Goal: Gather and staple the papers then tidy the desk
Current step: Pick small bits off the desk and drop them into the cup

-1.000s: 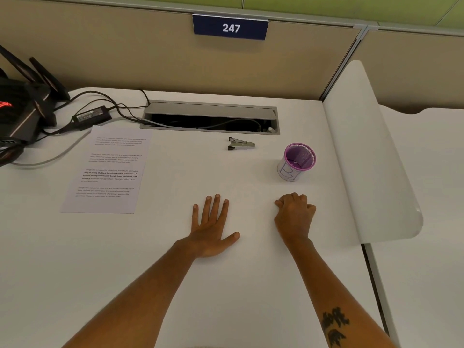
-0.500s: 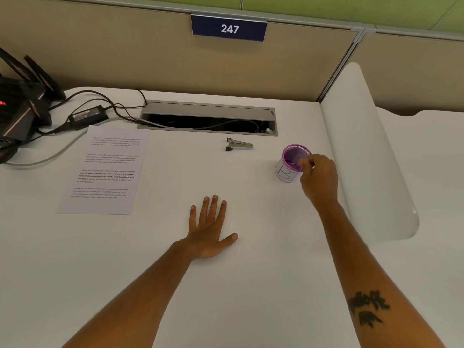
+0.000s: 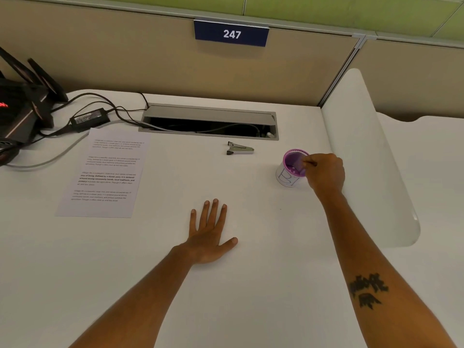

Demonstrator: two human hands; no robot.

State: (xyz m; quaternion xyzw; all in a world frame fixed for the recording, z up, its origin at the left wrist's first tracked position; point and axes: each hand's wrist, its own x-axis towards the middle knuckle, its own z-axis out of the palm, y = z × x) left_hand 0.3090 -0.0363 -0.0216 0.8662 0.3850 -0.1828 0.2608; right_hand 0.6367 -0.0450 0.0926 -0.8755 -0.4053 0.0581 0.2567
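Stapler (image 3: 239, 148) between printed sheet (image 3: 105, 173) and purple cup (image 3: 292, 170).

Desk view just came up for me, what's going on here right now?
A person sits at a white desk. The right hand is at the rim of a purple cup, fingers pinched over its opening; whether they hold anything is unclear. The left hand lies flat on the desk. The paper lies at the left, and the stapler sits untouched behind, near the cable slot.
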